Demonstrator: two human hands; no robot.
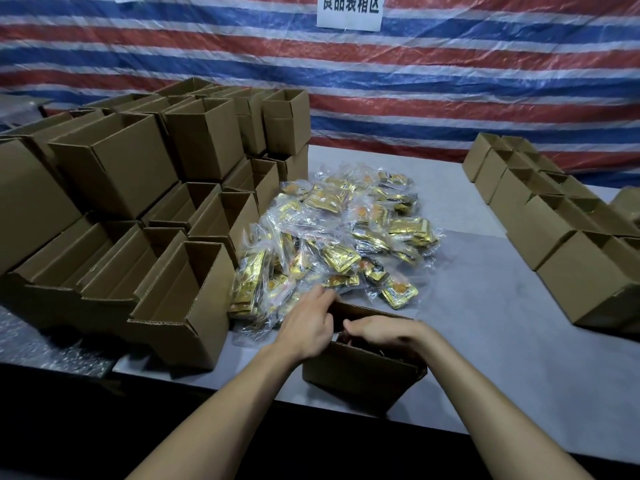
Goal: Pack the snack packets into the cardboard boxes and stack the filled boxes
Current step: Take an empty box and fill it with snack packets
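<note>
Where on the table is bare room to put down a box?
Bare table lies between the packets and the right boxes, also behind the packets toward the tarp. The left boxes crowd against the packets.

On my feed the cardboard boxes (360, 372) are plain brown all over. The snack packets (339, 230) are gold-yellow with orange patches, wrapped in clear film. The table (485, 306) is flat grey. The tarp (450, 81) behind has horizontal stripes of red, blue and white, and its sign (349, 12) is white with black characters.
</note>
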